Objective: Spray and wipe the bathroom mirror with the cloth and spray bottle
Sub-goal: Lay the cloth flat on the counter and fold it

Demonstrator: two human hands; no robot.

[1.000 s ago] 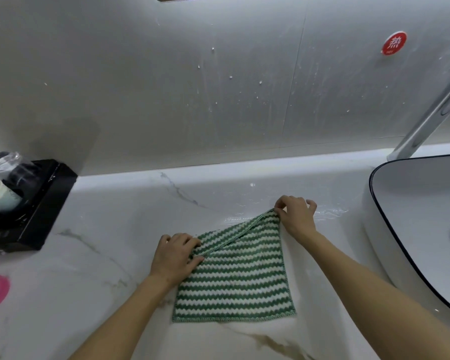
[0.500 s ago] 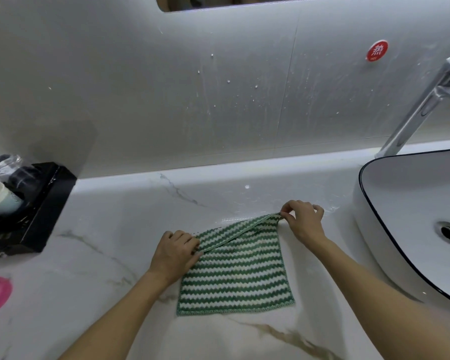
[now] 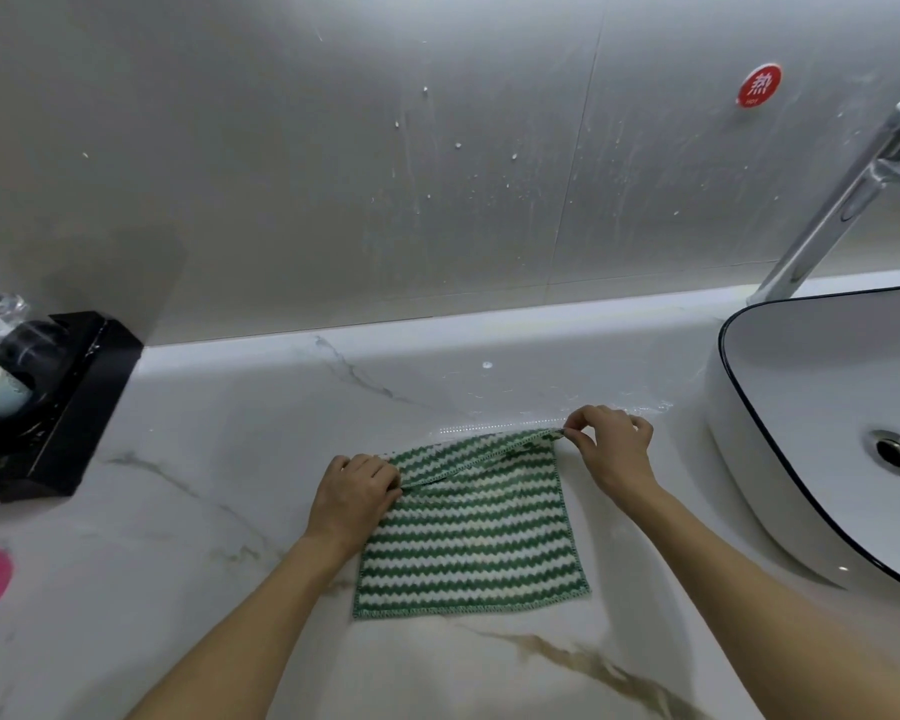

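Green-striped cloth point(image 3: 471, 537) corners pinched by left hand point(image 3: 354, 491) and right hand point(image 3: 614, 449).

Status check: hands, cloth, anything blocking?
Left hand and right hand pinch cloth corners. Cloth flat on counter. Spray bottle unseen. Nothing blocking.

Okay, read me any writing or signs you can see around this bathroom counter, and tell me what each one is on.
"热": white character on the round red sticker stuck to the grey wall tile, up left of the faucet.
A smaller line under that character on the same sticker: too small to read.
The green striped cloth, black tray and white basin: no readable text shows.
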